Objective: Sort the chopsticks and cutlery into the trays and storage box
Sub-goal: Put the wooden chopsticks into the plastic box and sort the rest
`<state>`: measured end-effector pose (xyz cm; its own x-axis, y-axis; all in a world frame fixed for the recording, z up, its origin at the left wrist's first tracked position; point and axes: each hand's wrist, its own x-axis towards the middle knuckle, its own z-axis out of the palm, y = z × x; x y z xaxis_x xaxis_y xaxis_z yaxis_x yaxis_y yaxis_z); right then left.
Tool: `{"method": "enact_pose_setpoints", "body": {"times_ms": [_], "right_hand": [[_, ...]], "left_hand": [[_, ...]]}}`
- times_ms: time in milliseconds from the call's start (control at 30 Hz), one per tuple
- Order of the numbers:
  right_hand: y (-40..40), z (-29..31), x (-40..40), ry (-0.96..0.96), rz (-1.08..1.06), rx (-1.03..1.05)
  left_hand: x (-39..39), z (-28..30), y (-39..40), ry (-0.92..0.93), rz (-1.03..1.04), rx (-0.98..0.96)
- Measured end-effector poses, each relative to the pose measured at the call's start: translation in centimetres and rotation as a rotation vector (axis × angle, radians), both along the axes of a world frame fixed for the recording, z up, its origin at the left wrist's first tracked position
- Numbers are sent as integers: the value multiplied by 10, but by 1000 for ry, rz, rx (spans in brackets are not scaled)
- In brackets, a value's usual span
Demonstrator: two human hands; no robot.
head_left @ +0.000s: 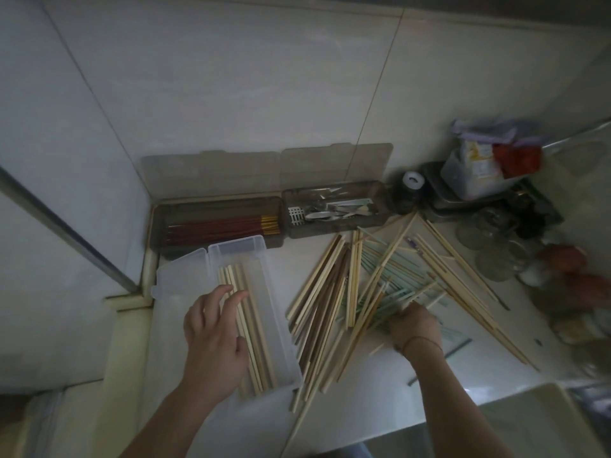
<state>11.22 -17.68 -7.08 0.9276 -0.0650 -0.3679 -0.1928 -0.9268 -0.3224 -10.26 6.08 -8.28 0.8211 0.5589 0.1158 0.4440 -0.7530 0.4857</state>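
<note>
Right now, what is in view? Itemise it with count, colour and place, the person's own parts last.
clear storage box: one, lid open, counter front left
pale chopsticks in box: several, light wood
dark tray with red chopsticks: one, back left, lid up
dark cutlery tray: one, back centre, metal pieces inside
loose chopsticks: many; pale, brown, green; heaped mid-counter
glass jars: several, clear, right
food tub: one, back right
left hand: open, over box chopsticks
right hand: in the heap, grip unclear
</note>
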Motion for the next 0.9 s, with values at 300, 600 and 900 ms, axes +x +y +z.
{"method": "enact_pose_setpoints", "body": {"times_ms": [300, 600, 900], "right_hand": [[30, 62, -47, -527, 430, 255], [119, 54, -101, -762, 1036, 580], [134, 20, -109, -371, 1365, -130]], "left_hand": [[0, 0, 0, -52, 1, -28], [-2, 0, -3, -187, 53, -126], [-5, 1, -2, -249, 81, -198]]}}
